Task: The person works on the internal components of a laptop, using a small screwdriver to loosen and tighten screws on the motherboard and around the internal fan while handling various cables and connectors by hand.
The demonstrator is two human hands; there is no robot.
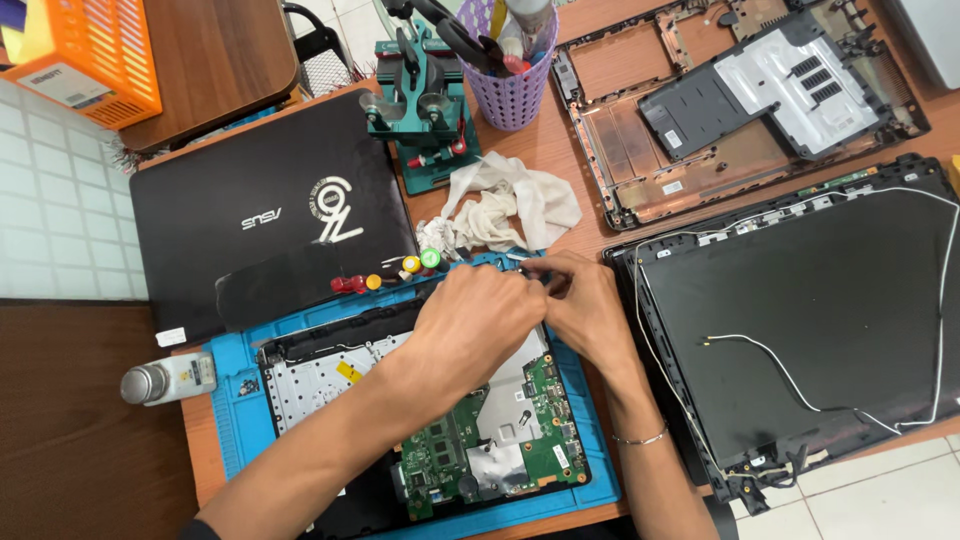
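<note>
The fingers point(528, 272) of both hands meet at one spot, pinched close together over the far edge of the open laptop base point(480, 410). Something small and dark sits between them, but it is too tiny to tell what it is, or whether they really grip it. The left hand point(470, 320) comes in from the near left and lies across the base. The right hand point(590, 310) comes in from the near right, with a thin bracelet point(640, 438) on its wrist. Both hands are just as near to that spot.

The base lies right under the fingers, with its long side running left to right. Its green circuit board point(540, 430) shows toward the near edge of the bench point(560, 150). The base rests on a blue mat point(235, 400).

Just past the fingers lie some little coloured knobs point(410, 268) and a crumpled white cloth point(510, 205). To the left is a closed black laptop point(260, 220). To the right is a black screen lid point(800, 320) with thin white wires. At the far edge stand a purple tool cup point(512, 85), a green clamp stand point(425, 110) and an empty laptop shell point(720, 100). A small grey bottle point(165, 378) lies at the near left.
</note>
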